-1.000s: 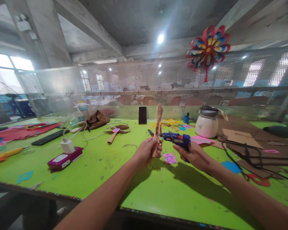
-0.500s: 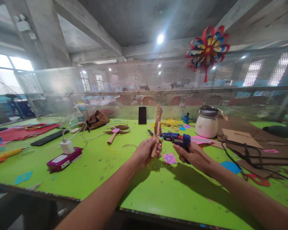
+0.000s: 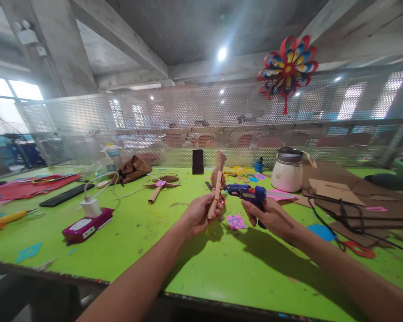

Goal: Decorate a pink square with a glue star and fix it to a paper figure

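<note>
My left hand [image 3: 201, 211] is closed round the lower part of a brown paper fan with a rolled handle [image 3: 216, 190], held upright above the table. In my right hand [image 3: 267, 217] is a blue hot glue gun [image 3: 245, 192], its nozzle pointing left at the fan's handle. Whether the tip touches the paper I cannot tell. Below the two hands lies a pink paper square with a blue star [image 3: 236, 221]. Red-handled scissors [image 3: 222, 200] show partly behind the fan. A similar brown fan [image 3: 161, 184] with a pink piece on it rests further left.
On the green table [image 3: 121, 259] a purple power strip [image 3: 87, 225] with a white charger stands left, near a black phone [image 3: 67, 195]. A white jar [image 3: 287, 170], brown cardboard [image 3: 339, 192] and a looped black cable [image 3: 347, 219] lie right. A perforated screen [image 3: 188, 116] runs behind.
The fan has turned in my left hand, so its rolled handle now faces me more and leans right. The glue gun stays beside it. The whole view has shifted slightly.
</note>
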The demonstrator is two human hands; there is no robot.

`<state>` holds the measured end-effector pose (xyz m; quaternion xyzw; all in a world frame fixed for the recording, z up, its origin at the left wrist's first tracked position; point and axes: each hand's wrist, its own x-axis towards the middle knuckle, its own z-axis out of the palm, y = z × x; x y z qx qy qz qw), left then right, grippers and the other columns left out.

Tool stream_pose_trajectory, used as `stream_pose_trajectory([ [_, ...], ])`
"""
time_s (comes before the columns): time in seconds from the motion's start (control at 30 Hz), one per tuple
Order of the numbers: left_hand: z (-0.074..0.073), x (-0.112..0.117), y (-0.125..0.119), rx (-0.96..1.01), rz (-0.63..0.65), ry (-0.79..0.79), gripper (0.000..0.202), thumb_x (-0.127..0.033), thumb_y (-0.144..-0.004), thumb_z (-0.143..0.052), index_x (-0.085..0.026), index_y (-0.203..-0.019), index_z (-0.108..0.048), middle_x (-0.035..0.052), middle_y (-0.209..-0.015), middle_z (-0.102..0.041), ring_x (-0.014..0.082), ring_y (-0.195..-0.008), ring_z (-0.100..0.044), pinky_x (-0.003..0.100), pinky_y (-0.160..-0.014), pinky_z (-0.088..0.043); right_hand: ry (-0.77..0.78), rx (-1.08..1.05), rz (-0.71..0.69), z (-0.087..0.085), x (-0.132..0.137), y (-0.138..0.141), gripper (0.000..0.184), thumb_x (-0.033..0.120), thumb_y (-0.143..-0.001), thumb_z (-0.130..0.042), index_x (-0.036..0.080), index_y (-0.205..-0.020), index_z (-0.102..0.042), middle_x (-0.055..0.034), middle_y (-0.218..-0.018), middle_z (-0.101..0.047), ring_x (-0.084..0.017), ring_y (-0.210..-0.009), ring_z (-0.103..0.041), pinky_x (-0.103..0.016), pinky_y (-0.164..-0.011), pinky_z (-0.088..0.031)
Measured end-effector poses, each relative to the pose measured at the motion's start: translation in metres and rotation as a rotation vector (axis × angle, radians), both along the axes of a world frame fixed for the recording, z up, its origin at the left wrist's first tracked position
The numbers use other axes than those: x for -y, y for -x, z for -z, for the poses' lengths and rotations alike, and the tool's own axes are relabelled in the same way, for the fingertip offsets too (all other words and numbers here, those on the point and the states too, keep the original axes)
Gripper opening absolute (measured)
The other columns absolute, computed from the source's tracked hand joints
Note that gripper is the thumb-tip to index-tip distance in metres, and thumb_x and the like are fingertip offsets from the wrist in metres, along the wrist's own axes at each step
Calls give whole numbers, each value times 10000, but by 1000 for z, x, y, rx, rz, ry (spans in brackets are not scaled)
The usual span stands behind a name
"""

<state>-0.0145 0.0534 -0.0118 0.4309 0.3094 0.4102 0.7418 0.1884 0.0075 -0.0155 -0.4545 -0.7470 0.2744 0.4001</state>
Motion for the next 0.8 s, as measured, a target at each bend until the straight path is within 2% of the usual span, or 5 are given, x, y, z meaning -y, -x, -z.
stream_pose_trajectory([
  [0.2, 1, -2, 1, 32, 37, 1, 201, -227, -913, -418, -96, -832, -547, 40, -630, -556, 61, -441, -495, 148, -404, -393, 8, -22, 28, -5, 2, -2, 499, 596, -861, -411, 186, -585, -478, -12, -545, -513, -112, -516, -455, -278, -535, -373],
  [0.53, 2, -3, 3, 30, 76, -7, 212, -239, -913, -421, -96, -838, -558, 46, -634, -563, 65, -447, -501, 133, -370, -359, -9, -15, -19, -8, 6, 0, 489, 581, -865, -416, 183, -590, -487, -9, -542, -522, -111, -511, -464, -267, -528, -371],
  [0.8, -1, 1, 2, 17, 42, -8, 213, -212, -917, -401, -95, -830, -557, 36, -619, -554, 58, -445, -482, 131, -370, -357, -15, -59, 99, -1, -8, -10, 503, 594, -858, -414, 175, -592, -500, -11, -534, -533, -115, -509, -484, -264, -543, -393],
])
